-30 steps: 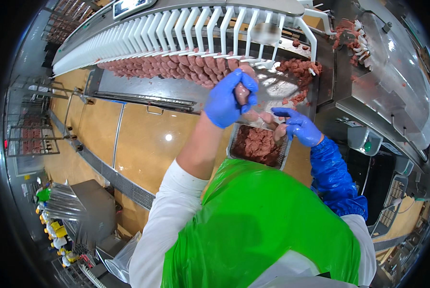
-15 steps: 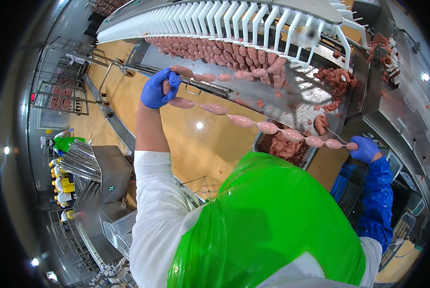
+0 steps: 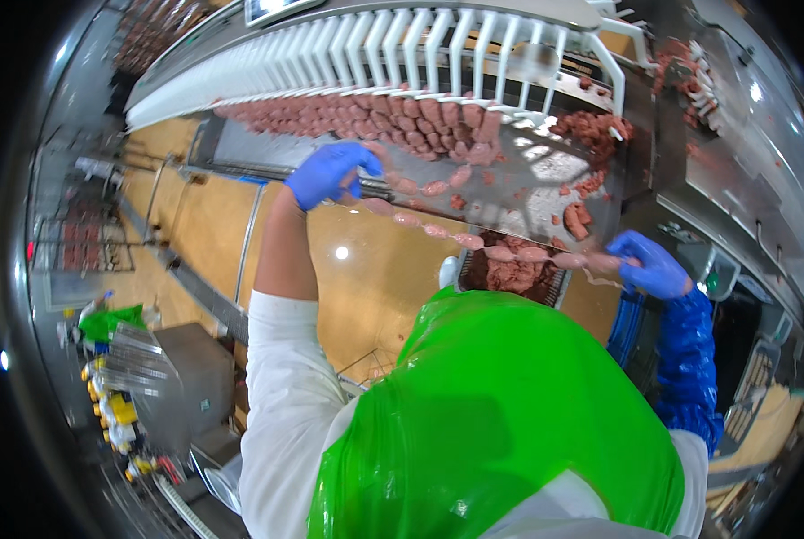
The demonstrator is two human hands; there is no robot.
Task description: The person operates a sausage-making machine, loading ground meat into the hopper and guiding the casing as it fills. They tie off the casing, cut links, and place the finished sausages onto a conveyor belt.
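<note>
My left hand (image 3: 326, 175), in a blue glove, is curled around the sausage chain (image 3: 469, 241). My right hand (image 3: 653, 268), blue-gloved with a blue sleeve cover, pinches the chain's other end. The pale pink links stretch between them; another stretch loops from the left hand toward massed links (image 3: 420, 121) beneath white curved prongs (image 3: 438, 45). Below the chain is a metal bin (image 3: 555, 287) of minced meat (image 3: 514, 269). A curved sausage piece (image 3: 577, 216) and meat scraps lie on the steel tray (image 3: 276, 153).
A large steel machine (image 3: 716, 180) with meat scraps (image 3: 591, 135) nearby stands at the right. At left are wheeled racks (image 3: 79, 242), a steel cart (image 3: 186, 377) and co-workers in green (image 3: 110, 323) and yellow (image 3: 119, 409). A floor drain (image 3: 177, 260) crosses the yellow floor.
My hands have spread apart since a second ago, drawing the chain out between them. Since half a second ago both have come slightly closer together and the view has shifted.
</note>
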